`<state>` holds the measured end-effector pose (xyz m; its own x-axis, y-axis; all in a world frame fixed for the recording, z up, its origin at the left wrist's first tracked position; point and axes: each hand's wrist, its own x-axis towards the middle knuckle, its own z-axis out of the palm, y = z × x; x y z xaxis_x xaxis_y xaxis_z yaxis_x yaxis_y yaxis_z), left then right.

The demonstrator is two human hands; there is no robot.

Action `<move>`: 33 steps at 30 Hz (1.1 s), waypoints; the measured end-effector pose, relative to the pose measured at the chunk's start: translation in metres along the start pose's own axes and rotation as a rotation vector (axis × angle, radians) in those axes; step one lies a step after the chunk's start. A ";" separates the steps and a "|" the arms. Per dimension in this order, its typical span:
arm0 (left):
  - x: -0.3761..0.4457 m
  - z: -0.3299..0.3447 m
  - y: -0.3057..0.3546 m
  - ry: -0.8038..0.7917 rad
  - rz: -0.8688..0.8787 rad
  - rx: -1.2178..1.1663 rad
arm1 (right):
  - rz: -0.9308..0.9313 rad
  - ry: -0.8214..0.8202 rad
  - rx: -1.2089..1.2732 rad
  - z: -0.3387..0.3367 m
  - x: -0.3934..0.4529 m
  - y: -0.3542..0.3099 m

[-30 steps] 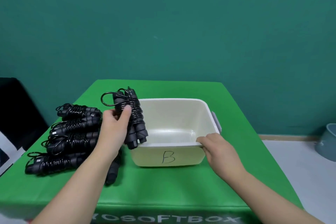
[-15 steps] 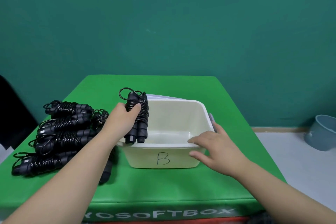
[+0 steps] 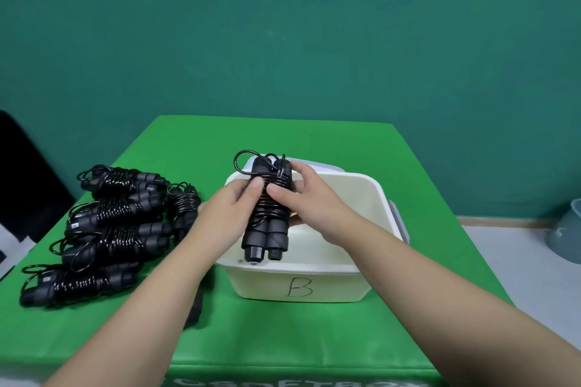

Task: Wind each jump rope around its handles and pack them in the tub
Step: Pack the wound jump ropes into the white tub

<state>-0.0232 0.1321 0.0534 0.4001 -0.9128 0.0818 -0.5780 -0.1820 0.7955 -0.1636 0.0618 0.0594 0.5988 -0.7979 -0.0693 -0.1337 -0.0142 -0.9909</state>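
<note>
Both hands had come together on one wound jump rope (image 3: 267, 214), which was held upright over the near left part of the tub (image 3: 367, 195), its handle ends pointing down just above the near rim and a loose loop of cord sticking out at the top, toward 11 o'clock. The left hand (image 3: 226, 217) wrapped the bundle from the 9 o'clock side, its grip curled round the coils with the thumb across the front. The right hand (image 3: 309, 207) had joined from 3 o'clock, its grip also pinching the coils, thumb in front and fingers behind.

A second ago the left hand alone carried this rope at the tub's left edge, while the right hand steadied the near rim; half a second ago the right hand had let go of the rim and hovered beside it with fingers spread. The bundle had since shifted rightward, from the left wall to over the tub's interior.

This suggested the packing step had begun: the winding looked finished, and the two-handed hold probably served to tidy the coils or turn the rope before laying it down. No rope could be seen inside the tub.

The remaining wound ropes (image 3: 110, 229) lay stacked on the green desk (image 3: 314, 333) at 9 o'clock from the tub, apart from both hands.
</note>
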 end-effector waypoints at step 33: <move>-0.006 0.006 -0.054 0.125 0.005 0.016 | 0.630 -0.213 -0.400 0.032 0.070 0.059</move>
<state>0.0012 0.1451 0.0061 0.4820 -0.8612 0.1611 -0.5914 -0.1841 0.7851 -0.1044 0.0248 -0.0075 0.4486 -0.5951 -0.6668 -0.7502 0.1548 -0.6428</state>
